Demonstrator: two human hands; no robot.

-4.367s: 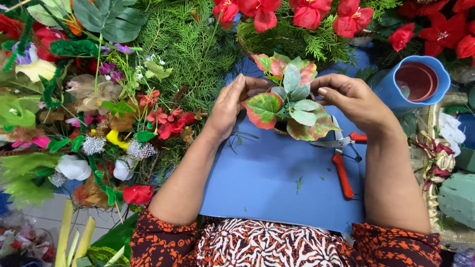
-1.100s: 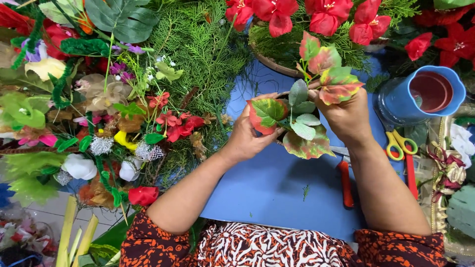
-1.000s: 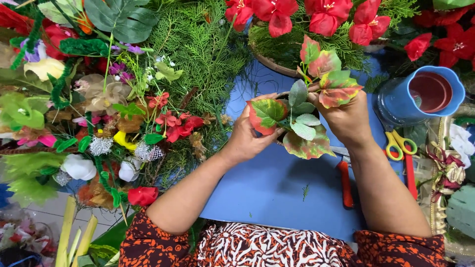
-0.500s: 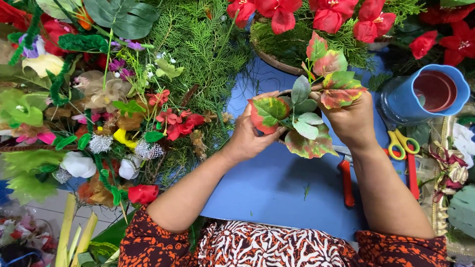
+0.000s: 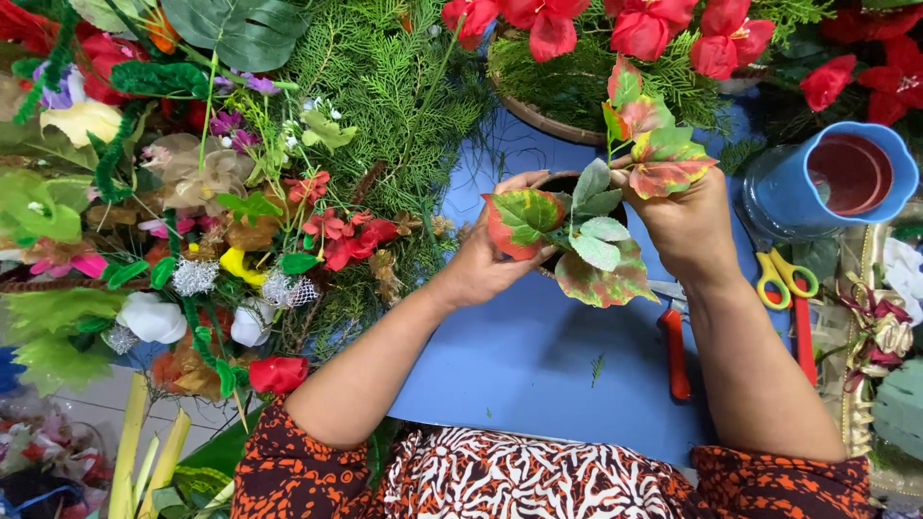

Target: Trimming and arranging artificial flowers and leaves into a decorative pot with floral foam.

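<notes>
I see my left hand (image 5: 490,264) cupping the side of a small brown round pot (image 5: 561,183) filled with red-and-green artificial leaves (image 5: 577,245), held just above the blue desk (image 5: 519,356) near its far edge. My right hand (image 5: 687,226) grips a separate sprig of red, yellow and green leaves (image 5: 649,144) just beside the pot; its stem end is hidden, so I think it touches the pot. Yellow-handled scissors (image 5: 774,279) lie at the right edge.

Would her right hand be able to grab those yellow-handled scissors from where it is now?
Probably yes: the yellow-handled scissors lie uncovered on the blue table just beside the right hand. But it holds a leafy sprig.
</notes>
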